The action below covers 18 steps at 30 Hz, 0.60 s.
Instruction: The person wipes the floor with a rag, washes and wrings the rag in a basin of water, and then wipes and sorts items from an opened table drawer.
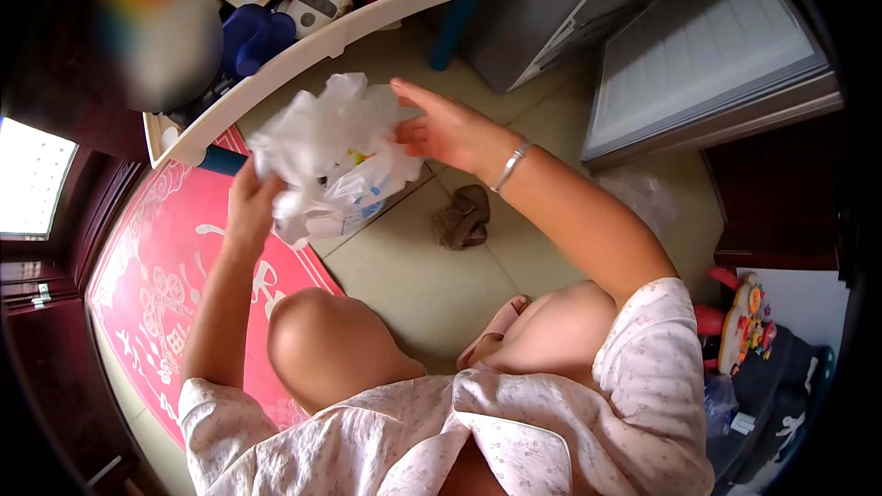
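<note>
A crumpled white translucent plastic bag [344,142] hangs between my hands above the tiled floor. Small bits of green, yellow and blue show on or through its film; what lies inside cannot be made out. On its left side, my left hand [252,205] grips the edge of the film. At the upper right edge, my right hand [446,127] has its fingers curled against the bag, holding the film, with a silver bracelet at the wrist. Below and right of the bag, a dark brown crumpled cloth-like thing [462,218] rests on the tiles.
A cream shelf [312,50] full of toys stands ahead on blue legs. An open refrigerator drawer or door [707,64] juts out at the right. A pink patterned mat [184,285] covers the left floor. Clear plastic [641,202] lies beyond my right forearm; toys [749,321] sit lower right.
</note>
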Available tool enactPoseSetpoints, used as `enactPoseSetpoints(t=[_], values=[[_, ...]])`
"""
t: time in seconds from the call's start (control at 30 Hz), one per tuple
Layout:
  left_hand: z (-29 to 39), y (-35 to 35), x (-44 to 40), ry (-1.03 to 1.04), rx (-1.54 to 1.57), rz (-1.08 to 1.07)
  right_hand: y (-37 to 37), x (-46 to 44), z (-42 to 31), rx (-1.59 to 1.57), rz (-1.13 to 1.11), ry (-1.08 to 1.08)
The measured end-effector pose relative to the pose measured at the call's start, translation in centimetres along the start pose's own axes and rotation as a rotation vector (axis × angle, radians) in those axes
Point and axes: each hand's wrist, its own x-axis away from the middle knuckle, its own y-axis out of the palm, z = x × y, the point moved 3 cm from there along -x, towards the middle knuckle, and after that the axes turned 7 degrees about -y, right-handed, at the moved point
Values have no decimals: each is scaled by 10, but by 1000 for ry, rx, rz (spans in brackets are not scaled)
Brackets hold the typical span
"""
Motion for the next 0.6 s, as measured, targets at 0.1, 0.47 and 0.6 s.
enactPoseSetpoints(t=[0.1,0.47,0.6], values=[[-5,-25,-3,-170,234,-78,-22,12,5,216,-13,-1],[-29,-45,34,101,342,-190,-52,52,4,1426,223,-615],[-23,-26,39,-138,639,-279,49,89,-42,1229,-86,-1184]])
